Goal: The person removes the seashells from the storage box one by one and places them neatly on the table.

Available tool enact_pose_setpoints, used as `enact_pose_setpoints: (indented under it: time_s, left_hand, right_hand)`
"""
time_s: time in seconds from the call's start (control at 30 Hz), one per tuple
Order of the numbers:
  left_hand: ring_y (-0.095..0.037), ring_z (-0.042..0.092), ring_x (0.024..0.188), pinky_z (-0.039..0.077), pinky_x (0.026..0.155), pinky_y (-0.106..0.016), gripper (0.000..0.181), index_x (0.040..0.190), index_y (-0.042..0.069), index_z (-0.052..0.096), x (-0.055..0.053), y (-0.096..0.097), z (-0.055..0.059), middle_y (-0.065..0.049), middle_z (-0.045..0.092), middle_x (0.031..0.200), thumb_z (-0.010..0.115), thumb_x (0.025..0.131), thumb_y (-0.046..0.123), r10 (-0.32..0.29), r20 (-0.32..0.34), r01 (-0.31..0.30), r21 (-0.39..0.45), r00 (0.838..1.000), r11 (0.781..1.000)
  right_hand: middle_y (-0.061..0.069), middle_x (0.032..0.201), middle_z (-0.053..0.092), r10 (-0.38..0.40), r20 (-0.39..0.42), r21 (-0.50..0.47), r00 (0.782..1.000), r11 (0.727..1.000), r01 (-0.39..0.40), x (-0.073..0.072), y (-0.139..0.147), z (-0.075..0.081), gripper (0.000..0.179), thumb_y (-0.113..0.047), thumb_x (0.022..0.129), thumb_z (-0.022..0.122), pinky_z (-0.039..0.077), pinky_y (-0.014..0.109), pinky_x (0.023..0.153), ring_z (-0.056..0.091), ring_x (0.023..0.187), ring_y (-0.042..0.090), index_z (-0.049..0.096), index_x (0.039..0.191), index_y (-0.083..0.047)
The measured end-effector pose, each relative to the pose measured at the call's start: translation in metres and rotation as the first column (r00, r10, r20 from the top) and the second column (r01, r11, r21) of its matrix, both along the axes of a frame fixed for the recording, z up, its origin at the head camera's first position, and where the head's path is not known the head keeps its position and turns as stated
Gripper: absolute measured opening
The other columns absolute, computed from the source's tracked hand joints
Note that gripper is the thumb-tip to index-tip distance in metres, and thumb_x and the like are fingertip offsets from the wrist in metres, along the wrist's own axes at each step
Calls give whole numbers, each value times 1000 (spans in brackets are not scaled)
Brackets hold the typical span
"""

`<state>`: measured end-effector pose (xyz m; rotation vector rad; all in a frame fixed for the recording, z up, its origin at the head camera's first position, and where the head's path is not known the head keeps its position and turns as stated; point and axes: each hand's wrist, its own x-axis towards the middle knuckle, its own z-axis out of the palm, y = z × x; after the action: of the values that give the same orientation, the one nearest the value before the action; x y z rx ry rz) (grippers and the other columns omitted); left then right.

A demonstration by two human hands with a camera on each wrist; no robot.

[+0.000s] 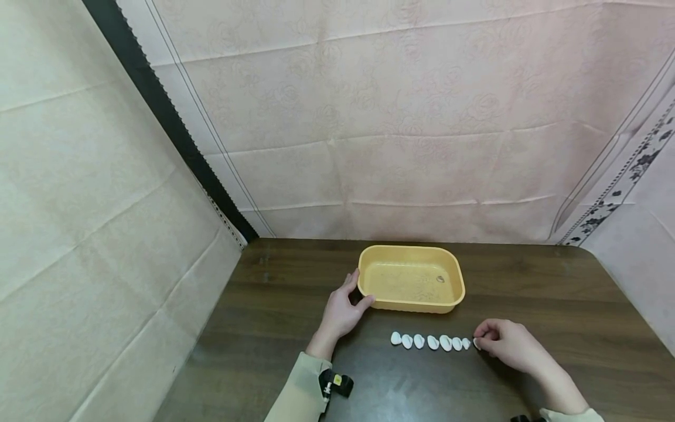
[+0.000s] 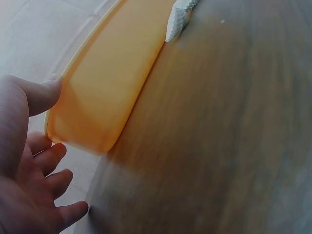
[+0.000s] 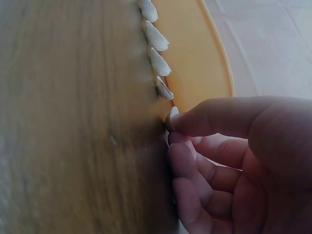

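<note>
A row of several small white seashells [image 1: 445, 343] lies on the table in front of a yellow plastic basin [image 1: 408, 306]. At the row's right end my right hand [image 1: 507, 344] pinches one more white seashell [image 3: 172, 117] between thumb and index finger, low over the tabletop. The other fingers of that hand curl beneath. My left hand [image 1: 340, 313] grips the basin's near left corner, thumb on the front side and fingers along the left side. In the left wrist view, the thumb [image 2: 46, 95] presses at the basin's rim.
A small shell-like piece [image 1: 440, 279] lies inside the basin, toward its right. The dark wooden table [image 1: 295, 281] meets a pale cloth backdrop [image 1: 401, 146] behind, with more cloth at both sides. A black wrist camera [image 1: 337, 384] sits on the left forearm.
</note>
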<state>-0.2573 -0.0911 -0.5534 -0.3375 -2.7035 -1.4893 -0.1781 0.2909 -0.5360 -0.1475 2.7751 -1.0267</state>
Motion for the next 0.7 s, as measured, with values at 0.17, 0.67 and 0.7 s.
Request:
enact_pose_setpoints:
  time_s: [0.17, 0.67, 0.7]
  left_hand:
    - [-25, 31, 159, 28, 127, -51, 77, 165, 9, 40, 1, 0, 0, -5, 39, 170, 77, 101, 29, -4, -4, 4, 6, 1000, 1000]
    - [-24, 31, 159, 28, 127, -50, 77, 165, 12, 41, 0, 0, -1, -4, 38, 170, 78, 101, 31, 9, 11, -10, 2, 1000, 1000]
    - [-24, 31, 159, 28, 127, -50, 77, 165, 12, 41, 0, 0, -1, -4, 38, 170, 78, 100, 30, 10, 12, -10, 3, 1000, 1000]
  right_hand:
    - [-6, 76, 66, 0, -3, -4, 1000, 1000, 0, 0, 1, 0, 5, -16, 96, 76, 45, 27, 62, 61, 66, 11, 73, 99, -13]
    - [-5, 77, 68, 10, 35, -41, 999, 999, -8, 2, 3, 3, 6, -14, 96, 74, 47, 27, 63, 63, 68, 12, 73, 102, -12]
    - [-4, 77, 68, 13, 37, -44, 999, 999, -12, 2, 3, 3, 6, -14, 96, 74, 47, 27, 63, 64, 68, 12, 73, 102, -12]
